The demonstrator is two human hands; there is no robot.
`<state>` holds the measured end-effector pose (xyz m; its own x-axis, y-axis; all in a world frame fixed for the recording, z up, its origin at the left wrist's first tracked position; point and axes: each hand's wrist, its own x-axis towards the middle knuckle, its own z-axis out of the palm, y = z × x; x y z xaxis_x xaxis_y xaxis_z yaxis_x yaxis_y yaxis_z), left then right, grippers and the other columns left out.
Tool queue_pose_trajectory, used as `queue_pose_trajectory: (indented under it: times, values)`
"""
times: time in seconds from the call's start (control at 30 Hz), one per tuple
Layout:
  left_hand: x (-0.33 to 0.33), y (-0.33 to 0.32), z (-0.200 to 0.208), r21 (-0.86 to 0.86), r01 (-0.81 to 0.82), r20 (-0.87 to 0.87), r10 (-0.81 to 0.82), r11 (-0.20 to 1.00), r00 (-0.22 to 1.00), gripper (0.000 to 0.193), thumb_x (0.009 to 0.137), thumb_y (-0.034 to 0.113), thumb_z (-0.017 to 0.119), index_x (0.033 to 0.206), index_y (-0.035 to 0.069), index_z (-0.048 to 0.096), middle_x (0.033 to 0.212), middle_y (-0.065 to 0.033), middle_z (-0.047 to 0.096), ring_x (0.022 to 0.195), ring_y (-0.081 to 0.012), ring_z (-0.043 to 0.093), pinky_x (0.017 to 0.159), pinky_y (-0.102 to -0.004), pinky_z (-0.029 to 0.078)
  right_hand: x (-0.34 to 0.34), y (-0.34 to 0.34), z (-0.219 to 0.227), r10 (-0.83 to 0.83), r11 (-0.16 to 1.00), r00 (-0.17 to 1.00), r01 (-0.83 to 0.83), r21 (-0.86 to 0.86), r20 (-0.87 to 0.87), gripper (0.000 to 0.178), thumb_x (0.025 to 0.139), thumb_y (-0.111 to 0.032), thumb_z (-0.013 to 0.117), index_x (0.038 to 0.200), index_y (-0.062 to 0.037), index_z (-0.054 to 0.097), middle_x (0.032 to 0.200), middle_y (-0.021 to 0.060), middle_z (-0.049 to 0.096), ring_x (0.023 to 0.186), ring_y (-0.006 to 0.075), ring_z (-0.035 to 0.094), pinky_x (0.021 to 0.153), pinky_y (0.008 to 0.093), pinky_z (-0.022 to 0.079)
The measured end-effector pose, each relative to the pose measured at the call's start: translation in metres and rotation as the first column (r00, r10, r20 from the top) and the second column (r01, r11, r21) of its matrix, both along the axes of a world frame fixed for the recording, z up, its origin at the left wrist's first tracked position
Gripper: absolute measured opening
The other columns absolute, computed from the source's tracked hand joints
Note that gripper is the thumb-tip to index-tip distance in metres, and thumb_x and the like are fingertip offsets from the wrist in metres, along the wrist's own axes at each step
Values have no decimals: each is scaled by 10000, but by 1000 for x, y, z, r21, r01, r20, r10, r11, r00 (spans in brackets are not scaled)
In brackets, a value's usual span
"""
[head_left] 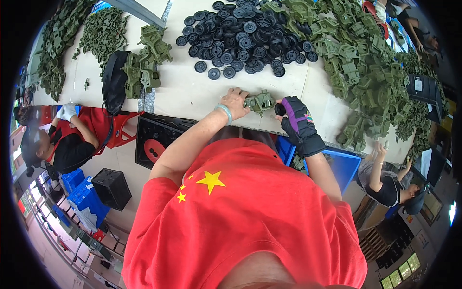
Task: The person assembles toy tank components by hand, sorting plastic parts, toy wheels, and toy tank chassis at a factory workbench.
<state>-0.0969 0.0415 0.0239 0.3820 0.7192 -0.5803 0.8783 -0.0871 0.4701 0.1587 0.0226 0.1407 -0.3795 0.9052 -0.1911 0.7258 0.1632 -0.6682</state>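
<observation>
At the table's near edge my left hand [234, 102], bare with a pale bracelet at the wrist, is closed on the left end of an olive-green plastic toy vehicle body [261, 102]. Just right of that body, my right hand [299, 126] wears a black and purple glove with bare fingertips. Its fingers pinch a small black toy wheel [279, 109], close to the body's right end; whether the two touch I cannot tell. Beyond my hands lies a big heap of black wheels [245, 41].
Green plastic parts [353, 65] spread along the table's right side. At left are more green parts [149, 60], a black bag [114, 84] and a metal bar [137, 10]. A blue bin [341, 166] sits below the edge. Co-workers sit left [72, 149] and right [390, 185].
</observation>
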Motion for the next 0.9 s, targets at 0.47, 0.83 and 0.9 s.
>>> queue_pose_trajectory:
  times: [0.47, 0.83, 0.9]
  values:
    - [11, -22, 29, 99, -3, -62, 9, 995, 998, 672, 788, 299, 818, 1374, 87, 565, 1383, -139, 603, 1334, -336, 555, 1059, -545, 482, -31, 46, -10, 272, 949, 949, -292, 121, 159, 441, 724, -104, 802, 1143, -77, 669, 1037, 162, 670, 992, 389, 643, 863, 484, 525]
    - [7, -12, 29, 225, 51, -50, -41, 973, 998, 638, 747, 268, 837, 1326, 122, 614, 1341, -102, 616, 1303, -326, 542, 1045, -523, 460, -34, 48, -11, 304, 938, 889, -342, 55, 342, 370, 744, -229, 803, 1052, -91, 651, 1025, 166, 670, 1006, 378, 653, 868, 502, 526]
    - [2, -18, 23, 339, 20, -14, -16, 941, 1000, 628, 728, 266, 845, 1300, 128, 627, 1311, -89, 622, 1283, -321, 545, 1035, -513, 455, -34, 38, -11, 236, 961, 923, -268, 68, 305, 398, 749, -251, 810, 1074, -84, 652, 1049, 177, 677, 1032, 390, 646, 891, 506, 520]
